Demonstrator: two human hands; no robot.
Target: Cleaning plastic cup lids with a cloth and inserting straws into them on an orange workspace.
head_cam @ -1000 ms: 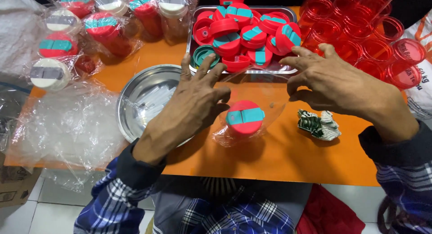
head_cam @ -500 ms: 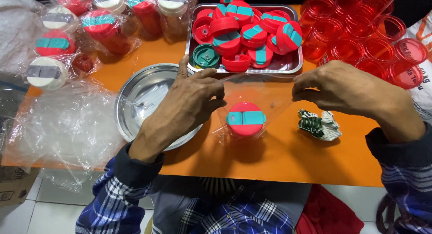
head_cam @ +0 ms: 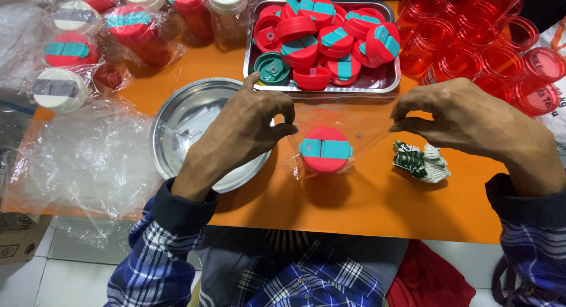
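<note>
The left hand (head_cam: pixel 244 130) and right hand (head_cam: pixel 466 121) each pinch a side of the clear bag (head_cam: pixel 359 133) around the red cup (head_cam: pixel 325 150) on the orange table (head_cam: pixel 365 207).

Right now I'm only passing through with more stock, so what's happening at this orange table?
A person in a plaid shirt is bagging a red jar with a teal-striped lid. The left hand and right hand each pinch an edge of the clear plastic bag around it. A round steel bowl sits on the left, a steel tray of loose lids behind, and empty red jars on the right.
</note>
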